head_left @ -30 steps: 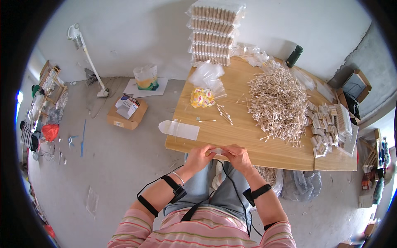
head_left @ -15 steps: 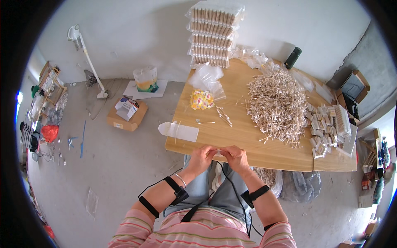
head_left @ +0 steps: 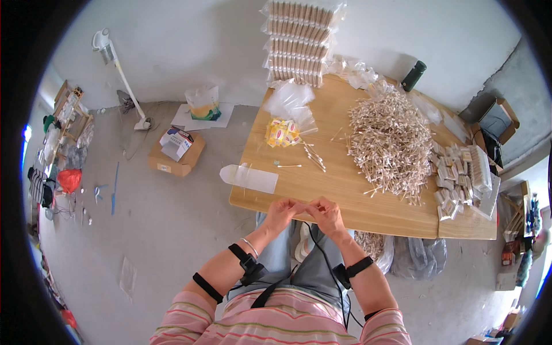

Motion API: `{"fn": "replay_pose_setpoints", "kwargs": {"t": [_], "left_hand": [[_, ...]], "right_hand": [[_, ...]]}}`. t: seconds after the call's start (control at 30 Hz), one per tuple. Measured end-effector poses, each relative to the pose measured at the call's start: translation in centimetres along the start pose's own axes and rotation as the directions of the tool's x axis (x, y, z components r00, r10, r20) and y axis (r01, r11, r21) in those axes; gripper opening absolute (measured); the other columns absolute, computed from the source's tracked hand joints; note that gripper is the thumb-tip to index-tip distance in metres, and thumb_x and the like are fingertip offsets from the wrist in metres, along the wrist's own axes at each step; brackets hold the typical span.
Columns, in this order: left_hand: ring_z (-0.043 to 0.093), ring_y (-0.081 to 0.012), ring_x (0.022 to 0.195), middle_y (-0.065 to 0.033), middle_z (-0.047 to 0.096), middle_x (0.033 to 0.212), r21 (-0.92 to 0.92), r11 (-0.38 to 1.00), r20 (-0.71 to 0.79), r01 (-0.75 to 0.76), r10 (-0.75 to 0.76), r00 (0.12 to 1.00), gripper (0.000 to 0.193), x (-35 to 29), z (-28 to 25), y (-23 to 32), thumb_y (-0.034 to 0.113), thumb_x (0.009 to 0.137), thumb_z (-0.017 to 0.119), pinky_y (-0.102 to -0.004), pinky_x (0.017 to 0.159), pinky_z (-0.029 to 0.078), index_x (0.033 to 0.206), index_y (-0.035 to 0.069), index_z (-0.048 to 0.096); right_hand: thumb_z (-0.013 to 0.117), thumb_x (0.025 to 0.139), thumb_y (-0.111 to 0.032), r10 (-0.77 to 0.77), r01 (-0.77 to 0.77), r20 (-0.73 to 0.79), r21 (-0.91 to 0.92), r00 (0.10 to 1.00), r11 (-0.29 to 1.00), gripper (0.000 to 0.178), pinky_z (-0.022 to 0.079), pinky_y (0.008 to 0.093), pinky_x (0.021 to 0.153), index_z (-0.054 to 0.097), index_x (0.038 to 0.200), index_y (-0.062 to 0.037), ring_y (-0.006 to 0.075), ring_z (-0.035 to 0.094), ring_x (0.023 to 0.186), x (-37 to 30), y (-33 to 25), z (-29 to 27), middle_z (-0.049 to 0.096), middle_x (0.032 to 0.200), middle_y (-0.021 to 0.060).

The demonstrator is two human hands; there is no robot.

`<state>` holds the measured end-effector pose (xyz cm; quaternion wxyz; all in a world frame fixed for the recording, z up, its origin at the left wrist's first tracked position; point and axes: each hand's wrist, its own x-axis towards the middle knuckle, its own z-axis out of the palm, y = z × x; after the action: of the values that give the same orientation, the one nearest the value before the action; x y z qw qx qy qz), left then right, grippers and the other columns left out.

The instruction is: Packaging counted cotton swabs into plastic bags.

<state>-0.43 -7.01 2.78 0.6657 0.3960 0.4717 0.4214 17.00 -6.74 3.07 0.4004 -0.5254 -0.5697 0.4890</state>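
Note:
Just above the table's front edge, my left hand (head_left: 283,213) and my right hand (head_left: 326,214) meet, fingertips pinched close together. Something small and pale seems to be between them, mostly covered by the fingers. Left of my hands lies a white card (head_left: 259,179) with a pointed end and thin sticks across it. Beyond it, a single cotton swab (head_left: 290,166) and a few loose cotton swabs (head_left: 314,157) rest on the wood. Small yellow and white packets (head_left: 282,133) sit behind these, beside clear plastic bags (head_left: 289,102).
A large heap of cotton swabs (head_left: 391,144) covers the middle right of the table (head_left: 322,190). Packed swabs (head_left: 460,172) lie at the right, stacked bagged bundles (head_left: 300,46) at the back. A dark green bottle (head_left: 413,76) stands behind. A cardboard box (head_left: 178,158) is on the floor.
My hands stay together, with the fingertips slightly shifted and the right hand a little higher. The pale bit between them shows less. The whole view has tilted slightly.

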Motion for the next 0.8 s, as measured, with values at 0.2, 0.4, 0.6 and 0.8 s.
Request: {"fn": "replay_pose_setpoints", "kwargs": {"t": [0.2, 0.4, 0.6, 0.8], "left_hand": [[0.062, -0.0122, 0.082, -0.005, 0.068, 0.089, 0.077, 0.995, 0.009, -0.058, 0.058, 0.998, 0.013, -0.8, 0.6, 1.3, 0.011, 0.088, 0.065, -0.026, 0.076, 0.049, 0.093, 0.0, 0.065], [0.061, -0.0273, 0.086, -0.0069, 0.064, 0.089, 0.701, 0.325, 0.293, -0.635, 0.681, 0.672, 0.012, -0.5, 0.1, 1.8, 0.005, 0.079, 0.07, -0.0337, 0.077, 0.051, 0.09, 0.003, 0.065], [0.06, -0.0229, 0.087, -0.0022, 0.062, 0.086, 0.765, 0.083, 0.423, -0.639, 0.684, 0.595, 0.016, -0.8, -0.5, 2.3, 0.005, 0.072, 0.071, -0.0347, 0.076, 0.051, 0.087, 0.007, 0.066], [0.059, -0.0163, 0.083, 0.0014, 0.06, 0.083, 0.796, -0.123, 0.488, -0.592, 0.709, 0.508, 0.012, -1.2, 0.2, 3.5, 0.01, 0.074, 0.065, -0.0325, 0.077, 0.046, 0.086, 0.011, 0.065]], "right_hand": [[0.071, 0.081, -0.006, -0.117, 0.116, -0.022, -0.052, 0.993, 0.992, 0.008, 0.049, 0.028, 0.065, 0.065, 0.085, -0.0019, 0.0154, 0.06, 0.072, -0.3, 0.1, -0.3, 0.065, 0.077, 0.0053], [0.071, 0.073, -0.001, -0.652, 0.586, 0.061, -0.508, 0.756, 0.632, 0.018, 0.052, 0.0343, 0.071, 0.067, 0.09, -0.0064, 0.0268, 0.061, 0.085, -0.5, -1.1, -1.6, 0.064, 0.088, 0.0056], [0.068, 0.067, 0.0, -0.691, 0.621, 0.158, -0.608, 0.705, 0.494, 0.023, 0.053, 0.0338, 0.071, 0.066, 0.089, -0.0072, 0.0234, 0.06, 0.084, -0.7, -1.6, -1.8, 0.059, 0.09, 0.0033], [0.064, 0.067, -0.004, -0.736, 0.632, 0.192, -0.674, 0.649, 0.382, 0.022, 0.051, 0.0333, 0.068, 0.066, 0.089, -0.0056, 0.0217, 0.057, 0.081, -0.7, -2.8, -2.1, 0.054, 0.085, 0.0037]]}}
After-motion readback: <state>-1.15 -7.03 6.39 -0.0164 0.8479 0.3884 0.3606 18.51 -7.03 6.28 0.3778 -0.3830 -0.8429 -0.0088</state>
